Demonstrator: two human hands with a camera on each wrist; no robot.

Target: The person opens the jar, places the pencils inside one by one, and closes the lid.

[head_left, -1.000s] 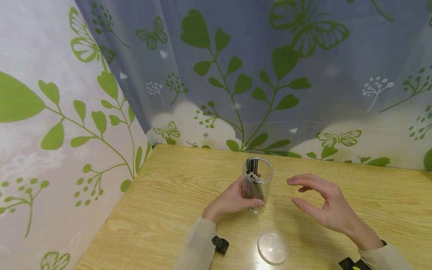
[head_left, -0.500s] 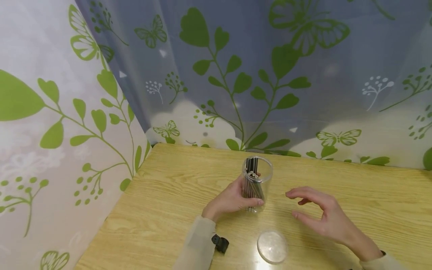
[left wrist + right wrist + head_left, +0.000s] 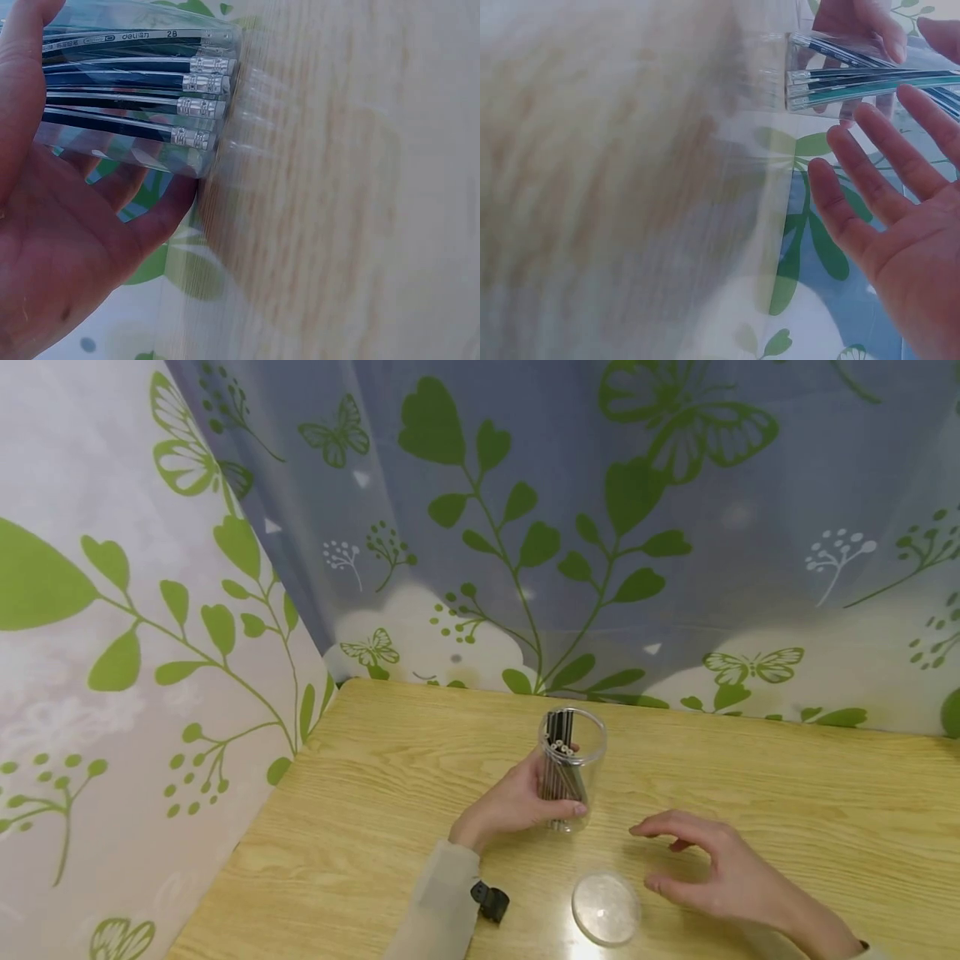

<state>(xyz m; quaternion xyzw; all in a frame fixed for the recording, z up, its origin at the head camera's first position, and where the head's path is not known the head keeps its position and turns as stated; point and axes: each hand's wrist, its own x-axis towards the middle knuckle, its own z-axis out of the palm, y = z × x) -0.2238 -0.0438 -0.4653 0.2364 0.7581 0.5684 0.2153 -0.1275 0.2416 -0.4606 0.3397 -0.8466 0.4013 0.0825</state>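
A clear cylindrical jar [image 3: 592,760] stands upright on the table, and my left hand [image 3: 510,797] grips it round its left side, thumb across the front. Inside it lean several dark pencils [image 3: 561,768]; the left wrist view shows their silver ferrules [image 3: 201,107] at the jar's bottom. My right hand [image 3: 731,872] hovers to the right of the jar, fingers spread and loosely bent, holding nothing. Between the forearms, in front of the jar, a round clear lid [image 3: 606,910] lies flat, the nearest thing to my right thumb.
The wood-grain table [image 3: 360,777] meets a patterned curtain [image 3: 480,568] at the back and a pale leaf-printed curtain [image 3: 187,735] on the left. A black strap piece [image 3: 491,902] sits at the left wrist.
My right hand has come down and nearer the front of the table, closer to the lid. My left hand, the jar and the lid have stayed in place.
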